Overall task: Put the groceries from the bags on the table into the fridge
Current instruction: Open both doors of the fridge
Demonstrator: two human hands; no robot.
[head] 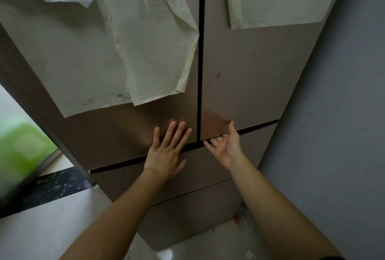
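Green and blurred, a shape (23, 145) sits far left, past the side of the fridge (260, 84); I cannot tell what it is. The fridge is shut. No bags or groceries are in view, and I carry nothing.

Papers (156, 40) hang loose on the left door (100, 134), one with a curled corner close to the seam (201, 51) between the doors. My left hand (166, 155) lies low on that door, fingers straight and together, holding nothing. The palm crosses the dark gap above the drawer (198, 174). I judge it is there to steady the left door while the other one is pulled.

My right hand (226, 145) is palm up, fingers loosely bent, with their tips at the bottom edge of the right door (250, 97), just right of the seam. It has hold of nothing yet. No handle shows, so that bottom lip looks like the place to hook and pull.

The grey wall (343, 134) stands close along the fridge's right side. I judge the right door may have little room to swing wide, and my right arm will be between door and wall. Opening comes first; the groceries must then be fetched.
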